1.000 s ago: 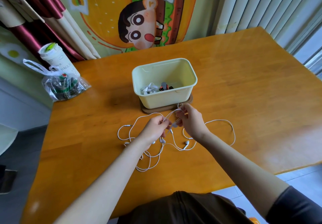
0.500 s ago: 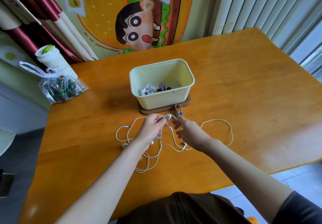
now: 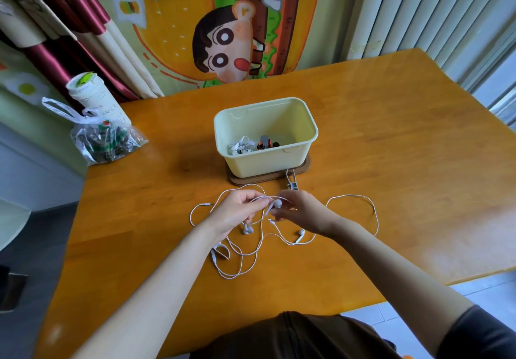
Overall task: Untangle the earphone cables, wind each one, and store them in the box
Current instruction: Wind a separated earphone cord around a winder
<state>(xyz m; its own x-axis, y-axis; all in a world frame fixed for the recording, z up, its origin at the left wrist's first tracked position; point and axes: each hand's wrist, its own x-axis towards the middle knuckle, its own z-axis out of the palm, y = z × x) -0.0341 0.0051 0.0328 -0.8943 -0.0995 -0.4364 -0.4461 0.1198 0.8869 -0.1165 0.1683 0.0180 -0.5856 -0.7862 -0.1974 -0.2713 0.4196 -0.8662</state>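
White tangled earphone cables [image 3: 245, 258] lie in loops on the wooden table in front of me. My left hand [image 3: 237, 213] pinches a strand near an earbud [image 3: 277, 204] raised between both hands. Facing it, my right hand [image 3: 301, 212] pinches the same cable just to the right of that earbud. Another earbud [image 3: 300, 237] rests on the table below my right wrist. One long loop [image 3: 374, 213] spreads out to the right. The pale yellow box [image 3: 307, 146] stands just beyond my hands on a brown mat and holds a wound white cable [image 3: 240, 145] and small dark items.
A clear plastic bag [image 3: 103, 141] and a white lidded cup [image 3: 95, 99] sit at the table's far left corner. A remote piece of the cable [image 3: 291, 184] lies against the brown mat [image 3: 304, 167]. The table's near edge runs by my lap.
Both hands have shifted slightly and lifted a strand, so an earbud now hangs raised between them. The loops on the table have hardly moved.
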